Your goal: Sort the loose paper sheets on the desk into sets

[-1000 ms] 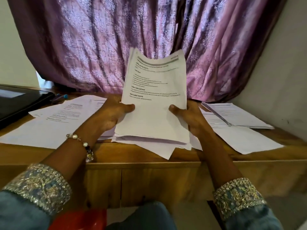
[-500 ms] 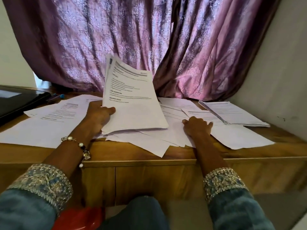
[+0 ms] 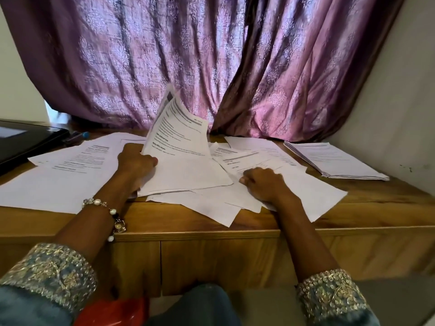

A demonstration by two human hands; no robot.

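Paper sheets [image 3: 186, 165] in left hand [image 3: 135, 164], tilted up.

Both forearms reach forward from blue sleeves with gold-embroidered cuffs. The left hand [image 3: 135, 162], a beaded bracelet at its wrist, has its thumb curled over the edge of what it grips, wrist slightly raised. The right hand [image 3: 263, 184] lies palm down, knuckles up, fingers bent and pressing downward.

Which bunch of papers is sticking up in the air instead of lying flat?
The bunch gripped by the left hand in the middle of the desk. Its top curls up toward the curtain, while the other sheets and the neat stack at right lie flat.
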